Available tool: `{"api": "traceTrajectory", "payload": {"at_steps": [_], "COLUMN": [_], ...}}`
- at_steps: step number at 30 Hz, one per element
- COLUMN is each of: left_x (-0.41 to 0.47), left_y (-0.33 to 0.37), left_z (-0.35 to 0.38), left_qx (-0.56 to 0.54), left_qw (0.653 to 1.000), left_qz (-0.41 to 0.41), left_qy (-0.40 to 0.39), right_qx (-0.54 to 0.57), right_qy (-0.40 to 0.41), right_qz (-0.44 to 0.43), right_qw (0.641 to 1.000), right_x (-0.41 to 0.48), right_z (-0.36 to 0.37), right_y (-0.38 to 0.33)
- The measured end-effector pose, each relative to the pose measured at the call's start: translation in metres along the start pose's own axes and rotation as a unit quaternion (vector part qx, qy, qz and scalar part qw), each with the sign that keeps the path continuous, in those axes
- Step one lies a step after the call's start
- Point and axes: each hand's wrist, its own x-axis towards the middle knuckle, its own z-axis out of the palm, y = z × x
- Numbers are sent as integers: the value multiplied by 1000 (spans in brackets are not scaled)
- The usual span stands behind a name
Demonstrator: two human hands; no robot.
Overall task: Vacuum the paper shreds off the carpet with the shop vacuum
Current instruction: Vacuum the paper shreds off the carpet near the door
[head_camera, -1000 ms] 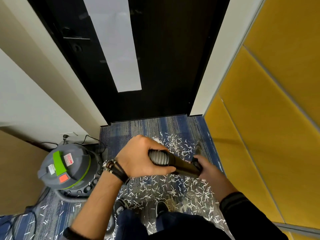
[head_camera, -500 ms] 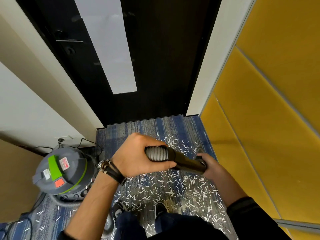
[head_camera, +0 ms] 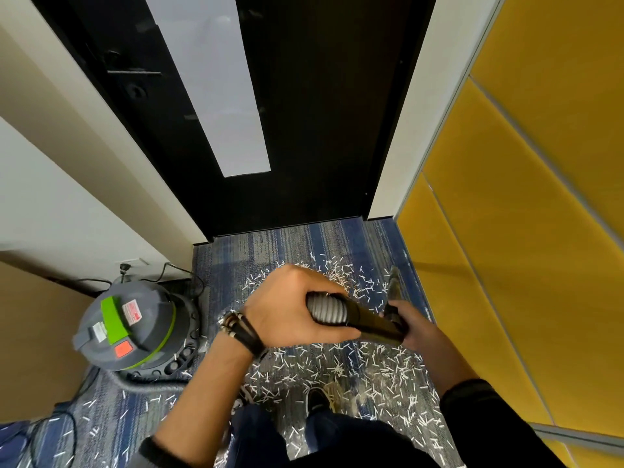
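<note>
Left grip [head_camera: 293,309]: closed round the hose [head_camera: 329,310], right of the vacuum [head_camera: 135,325], where the grey ribbing enters the black wand [head_camera: 371,320]. It probably steadies that joint and takes the hose's drag.
Right grip: the right grip [head_camera: 417,329] is wrapped round the wand's far end, further right of the vacuum. This is likely the steering hand, since it sits nearest the nozzle [head_camera: 393,285].
Nozzle: a dark narrow piece pointing away from the person, on the far-right side from the vacuum. I cannot tell whether its tip touches the carpet [head_camera: 270,251].
Two-handed hold: it seems to be for aiming or adjusting the wand before a sweep.
Shreds [head_camera: 337,366]: white paper slivers lie thick on the carpet right of the vacuum, under both arms and round the shoes [head_camera: 317,398]. A thinner scatter lies on the near side of the vacuum.
Progress: judged barely begun, as most of the litter lies unswept.
Vacuum: a grey drum with green trim stands upright with its lid on, so its contents are hidden. The hose curls out from its base along the floor.
Cord [head_camera: 169,268]: it runs behind the vacuum to a wall socket, keeping the drum close to the wall.
Surroundings: a black door [head_camera: 320,130] stands beyond the vacuum. A yellow panel [head_camera: 523,231] is well to its right.
</note>
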Motion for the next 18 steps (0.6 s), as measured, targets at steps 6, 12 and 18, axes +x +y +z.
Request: {"api": "traceTrajectory", "payload": {"at_steps": [6, 12, 18], "left_x": [-10, -15, -32], "left_y": [17, 19, 21], "left_z": [-23, -31, -25], "left_qx": [-24, 3, 31], "left_qw": [1000, 999, 998], "left_qz": [18, 5, -26], "left_qy": [-7, 48, 40], "right_qx": [34, 1, -13], "right_qy": [-36, -29, -54], "right_qz": [-1, -16, 12], "right_qw": [999, 999, 998], "right_x": [-13, -17, -19], "right_z": [0, 22, 50], "right_y": [15, -11, 17]}}
